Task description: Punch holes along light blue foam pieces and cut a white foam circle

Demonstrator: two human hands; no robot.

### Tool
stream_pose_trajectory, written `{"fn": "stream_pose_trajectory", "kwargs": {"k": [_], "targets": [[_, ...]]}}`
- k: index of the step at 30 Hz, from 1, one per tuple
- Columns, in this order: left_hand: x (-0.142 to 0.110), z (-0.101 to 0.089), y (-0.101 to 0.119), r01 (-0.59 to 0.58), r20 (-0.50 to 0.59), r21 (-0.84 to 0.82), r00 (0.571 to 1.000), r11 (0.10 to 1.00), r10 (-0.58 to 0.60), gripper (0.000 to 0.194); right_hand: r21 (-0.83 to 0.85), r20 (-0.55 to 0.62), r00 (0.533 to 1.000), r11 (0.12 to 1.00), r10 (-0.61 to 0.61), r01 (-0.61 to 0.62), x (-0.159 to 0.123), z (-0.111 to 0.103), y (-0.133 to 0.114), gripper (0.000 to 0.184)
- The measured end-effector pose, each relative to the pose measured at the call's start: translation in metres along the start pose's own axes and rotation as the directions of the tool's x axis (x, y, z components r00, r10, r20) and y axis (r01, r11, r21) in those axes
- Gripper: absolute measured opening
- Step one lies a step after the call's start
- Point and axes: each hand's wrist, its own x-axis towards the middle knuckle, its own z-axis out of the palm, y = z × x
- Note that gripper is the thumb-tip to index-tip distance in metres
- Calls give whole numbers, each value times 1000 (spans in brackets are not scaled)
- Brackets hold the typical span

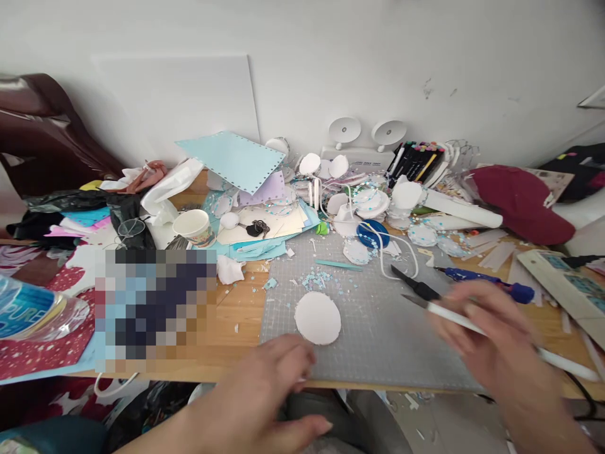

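Note:
A round white disc [317, 318] lies flat on the grey gridded cutting mat [378, 353]. My left hand [278, 378] is just below the disc at the mat's front edge, fingers bent and thumb apart, with nothing visible in it. On the right, my right hand [491, 340] grips a white-handled craft knife [456, 318], its pointed blade directed left above the mat. Just behind that blade is a black-handled tool [416, 284]. Small pale blue scraps [316, 279] and a thin teal strip [338, 265] lie beyond the disc.
A blue glue gun [491, 282] rests to the right, by a white power strip [562, 287]. Decorated white discs [371, 202] and a white cable [411, 249] crowd the back. Leftward are a paper cup [193, 228], keys [258, 228] and a water bottle [38, 309].

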Motion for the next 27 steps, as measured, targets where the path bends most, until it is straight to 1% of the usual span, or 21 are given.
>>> {"fn": "stream_pose_trajectory", "kwargs": {"k": [1,2,3,5,7,8,9,12,14,17,19,22,24,27], "targets": [[11,12,5,-52,-12,188,998,981,55,32,262,39,999,965,9,-19,11,15,-2,17],[21,25,9,-81,-14,348,996,934,91,37,438,101,995,898,7,-51,20,29,-4,13],[29,37,10,-90,-15,465,994,881,110,44,521,159,987,850,-4,-81,28,42,-6,12],[39,57,10,-121,13,582,990,804,139,55,544,233,972,828,11,-140,41,61,-9,12],[41,72,7,-125,36,655,990,746,134,57,546,271,963,822,9,-161,50,74,-7,12],[40,77,6,-124,36,685,990,718,136,54,545,282,959,821,12,-171,54,80,-5,12],[40,82,5,-119,26,717,989,687,144,46,546,293,956,817,19,-184,58,85,-3,11],[41,93,8,-87,-45,797,978,598,202,19,569,341,939,787,40,-239,67,100,4,13],[46,100,13,-36,-104,829,971,558,217,13,591,377,925,760,38,-272,70,110,6,17],[53,108,19,31,-165,840,966,541,201,15,595,403,914,744,50,-303,70,119,8,17],[57,112,20,41,-174,839,965,543,196,15,592,384,920,743,80,-312,68,120,11,15],[61,113,19,42,-163,839,970,543,178,14,609,292,942,728,164,-316,67,120,16,12],[63,113,18,40,-155,845,973,533,173,15,615,255,945,720,204,-321,67,121,19,14],[65,109,17,-12,-107,870,972,494,212,19,561,305,929,748,212,-354,64,125,19,22]]}}
